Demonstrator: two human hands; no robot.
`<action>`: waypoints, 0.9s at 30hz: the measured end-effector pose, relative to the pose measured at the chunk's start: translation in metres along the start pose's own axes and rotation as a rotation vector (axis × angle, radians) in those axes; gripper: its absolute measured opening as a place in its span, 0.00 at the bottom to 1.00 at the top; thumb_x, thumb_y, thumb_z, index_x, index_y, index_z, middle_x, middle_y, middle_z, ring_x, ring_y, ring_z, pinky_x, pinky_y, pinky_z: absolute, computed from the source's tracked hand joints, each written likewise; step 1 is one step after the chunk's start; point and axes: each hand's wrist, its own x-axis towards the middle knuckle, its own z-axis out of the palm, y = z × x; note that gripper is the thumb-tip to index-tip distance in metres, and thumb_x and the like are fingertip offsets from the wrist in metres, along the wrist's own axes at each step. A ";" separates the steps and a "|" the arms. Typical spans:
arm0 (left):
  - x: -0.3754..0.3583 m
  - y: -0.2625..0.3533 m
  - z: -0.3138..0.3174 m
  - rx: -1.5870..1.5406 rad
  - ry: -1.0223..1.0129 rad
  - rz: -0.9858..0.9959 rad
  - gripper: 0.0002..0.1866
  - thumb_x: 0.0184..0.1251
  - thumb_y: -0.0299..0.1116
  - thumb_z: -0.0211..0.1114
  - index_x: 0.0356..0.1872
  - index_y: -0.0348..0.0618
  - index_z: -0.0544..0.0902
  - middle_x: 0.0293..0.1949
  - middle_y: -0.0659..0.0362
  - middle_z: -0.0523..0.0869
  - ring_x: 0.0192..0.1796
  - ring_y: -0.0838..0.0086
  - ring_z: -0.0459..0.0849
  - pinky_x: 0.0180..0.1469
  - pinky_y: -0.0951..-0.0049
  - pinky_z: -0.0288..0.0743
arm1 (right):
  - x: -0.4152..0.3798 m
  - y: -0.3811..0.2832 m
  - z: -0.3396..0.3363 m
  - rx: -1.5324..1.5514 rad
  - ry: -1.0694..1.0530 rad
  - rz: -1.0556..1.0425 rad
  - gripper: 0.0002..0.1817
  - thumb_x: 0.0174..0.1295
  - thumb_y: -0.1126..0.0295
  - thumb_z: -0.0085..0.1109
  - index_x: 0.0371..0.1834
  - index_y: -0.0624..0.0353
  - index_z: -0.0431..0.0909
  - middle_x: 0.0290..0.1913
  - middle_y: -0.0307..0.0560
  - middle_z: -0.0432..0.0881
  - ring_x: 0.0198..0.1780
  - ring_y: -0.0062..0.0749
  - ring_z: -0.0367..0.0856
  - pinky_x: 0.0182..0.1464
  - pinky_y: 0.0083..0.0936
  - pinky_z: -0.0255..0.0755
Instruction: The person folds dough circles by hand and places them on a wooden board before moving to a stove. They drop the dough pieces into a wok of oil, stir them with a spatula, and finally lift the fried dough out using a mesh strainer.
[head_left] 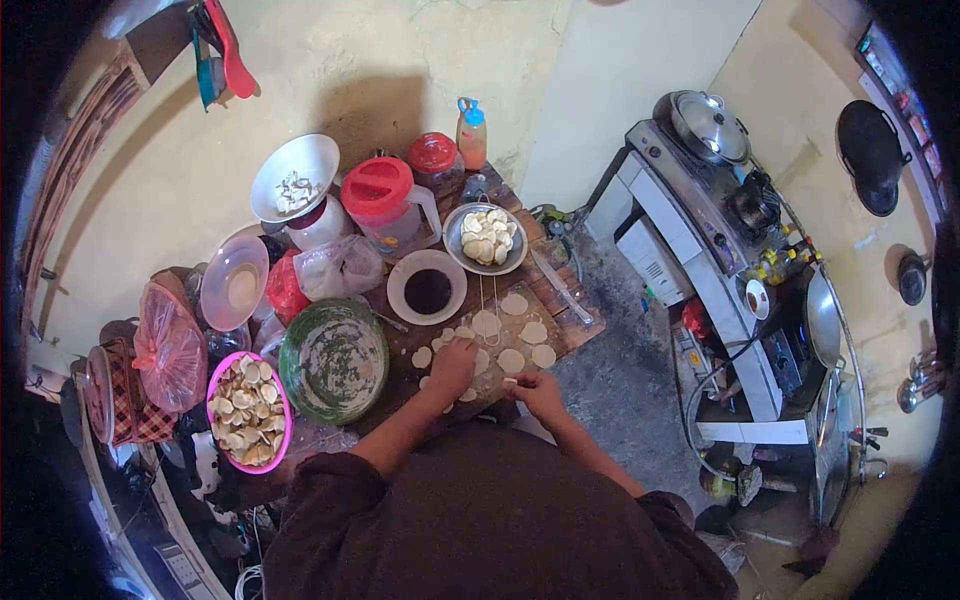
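My left hand [453,366] reaches down onto the wooden table among small pale dough rounds, its fingers bent and their tips hidden. At the table's near edge my right hand [537,393] pinches a small pale piece of dough [510,382]. Flat dough rounds [511,360] lie spread over the board to the right. Just beyond them stand a bowl of dark liquid [428,290] and a metal strainer bowl [486,238] holding pale pieces. To the left is a green tray [334,361] dusted with flour.
A pink basket [248,412] full of pale pieces stands at the left. Behind are a red-lidded jug [385,205], a white bowl [295,178] and an orange bottle [471,138]. A knife [562,285] lies at the right edge. Farther right is a stove [700,200].
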 end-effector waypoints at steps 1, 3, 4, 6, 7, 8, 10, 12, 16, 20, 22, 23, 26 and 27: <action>0.000 -0.001 0.003 0.031 -0.035 0.014 0.14 0.47 0.25 0.56 0.39 0.37 0.78 0.40 0.54 0.79 0.46 0.61 0.76 0.45 0.64 0.74 | 0.000 0.002 0.000 0.156 0.016 -0.017 0.15 0.54 0.71 0.63 0.44 0.68 0.79 0.34 0.43 0.83 0.34 0.23 0.79 0.39 0.20 0.74; 0.000 0.000 0.005 0.060 -0.074 0.031 0.13 0.48 0.26 0.56 0.38 0.37 0.78 0.40 0.54 0.79 0.45 0.61 0.77 0.44 0.64 0.75 | -0.002 0.002 -0.004 0.142 0.013 -0.013 0.16 0.54 0.70 0.63 0.44 0.68 0.79 0.35 0.44 0.82 0.34 0.24 0.80 0.40 0.21 0.74; 0.000 0.003 0.004 0.072 -0.080 0.030 0.13 0.48 0.26 0.56 0.38 0.37 0.78 0.39 0.54 0.79 0.45 0.61 0.77 0.44 0.64 0.75 | -0.003 0.001 -0.006 0.126 0.006 -0.010 0.16 0.55 0.69 0.63 0.44 0.68 0.79 0.36 0.44 0.82 0.35 0.25 0.80 0.40 0.22 0.74; 0.001 0.005 0.001 0.083 -0.090 0.036 0.12 0.48 0.26 0.56 0.37 0.37 0.78 0.39 0.54 0.79 0.45 0.62 0.77 0.43 0.64 0.75 | 0.001 0.008 -0.007 0.116 0.027 0.006 0.16 0.54 0.68 0.63 0.43 0.68 0.79 0.35 0.44 0.83 0.35 0.24 0.80 0.40 0.22 0.74; 0.000 0.006 0.000 0.076 -0.099 0.042 0.12 0.48 0.25 0.56 0.37 0.37 0.78 0.39 0.54 0.79 0.45 0.62 0.77 0.43 0.64 0.76 | 0.002 0.011 -0.007 0.103 0.043 0.020 0.16 0.54 0.68 0.63 0.42 0.68 0.79 0.34 0.44 0.83 0.34 0.23 0.80 0.39 0.23 0.74; 0.000 0.007 -0.001 0.070 -0.107 0.048 0.12 0.48 0.25 0.56 0.36 0.37 0.78 0.39 0.54 0.79 0.44 0.62 0.77 0.43 0.64 0.76 | 0.004 0.014 -0.008 0.105 0.047 0.020 0.16 0.54 0.68 0.63 0.42 0.68 0.79 0.34 0.44 0.83 0.34 0.23 0.80 0.39 0.23 0.74; 0.002 0.006 -0.002 0.053 -0.099 0.044 0.12 0.47 0.25 0.56 0.36 0.36 0.78 0.39 0.54 0.79 0.44 0.61 0.77 0.43 0.64 0.76 | 0.005 0.003 -0.006 -0.356 0.038 -0.056 0.19 0.52 0.67 0.64 0.45 0.66 0.78 0.31 0.48 0.83 0.31 0.26 0.81 0.36 0.24 0.74; 0.004 0.006 -0.005 0.035 -0.093 0.039 0.13 0.47 0.24 0.57 0.36 0.36 0.78 0.38 0.54 0.79 0.44 0.61 0.77 0.43 0.64 0.75 | 0.014 0.007 0.005 -0.477 0.090 -0.233 0.17 0.51 0.67 0.63 0.42 0.65 0.79 0.29 0.51 0.83 0.30 0.30 0.81 0.35 0.26 0.74; 0.009 0.003 -0.022 -0.107 -0.022 -0.024 0.14 0.45 0.23 0.58 0.37 0.36 0.78 0.38 0.52 0.79 0.46 0.58 0.76 0.44 0.61 0.74 | 0.030 -0.018 0.019 -0.560 0.216 -0.405 0.11 0.50 0.67 0.62 0.32 0.64 0.81 0.27 0.56 0.81 0.29 0.45 0.81 0.34 0.34 0.73; 0.008 -0.013 -0.020 -0.180 0.037 -0.100 0.14 0.45 0.23 0.59 0.37 0.37 0.78 0.41 0.49 0.77 0.47 0.56 0.75 0.45 0.59 0.73 | 0.066 -0.033 0.009 -0.561 0.345 -0.423 0.10 0.48 0.68 0.63 0.30 0.64 0.80 0.26 0.54 0.80 0.29 0.49 0.80 0.35 0.37 0.73; 0.008 -0.013 -0.022 -0.192 0.032 -0.082 0.15 0.45 0.23 0.60 0.38 0.37 0.78 0.41 0.49 0.77 0.48 0.56 0.74 0.46 0.59 0.73 | 0.083 -0.033 0.002 -0.767 0.091 -0.308 0.12 0.46 0.71 0.62 0.35 0.63 0.80 0.31 0.55 0.80 0.34 0.50 0.79 0.39 0.37 0.73; 0.009 -0.013 -0.023 -0.206 0.027 -0.061 0.15 0.45 0.23 0.60 0.39 0.37 0.77 0.42 0.49 0.77 0.49 0.56 0.74 0.48 0.60 0.72 | 0.088 -0.030 0.002 -0.765 0.089 -0.309 0.12 0.46 0.71 0.62 0.35 0.63 0.80 0.31 0.55 0.80 0.34 0.50 0.79 0.39 0.37 0.73; 0.016 -0.005 -0.026 -0.029 -0.221 -0.057 0.20 0.44 0.26 0.63 0.43 0.37 0.76 0.43 0.50 0.77 0.50 0.57 0.74 0.50 0.60 0.71 | 0.094 -0.018 -0.003 -0.737 0.202 -0.542 0.12 0.46 0.73 0.60 0.35 0.62 0.80 0.36 0.56 0.79 0.41 0.50 0.78 0.45 0.37 0.72; 0.016 -0.003 -0.027 -0.032 -0.226 -0.056 0.20 0.44 0.26 0.63 0.43 0.37 0.76 0.43 0.50 0.77 0.50 0.57 0.74 0.50 0.60 0.71 | 0.091 -0.015 -0.010 -0.753 0.290 -0.509 0.11 0.46 0.73 0.59 0.36 0.61 0.81 0.39 0.56 0.78 0.43 0.50 0.76 0.47 0.38 0.71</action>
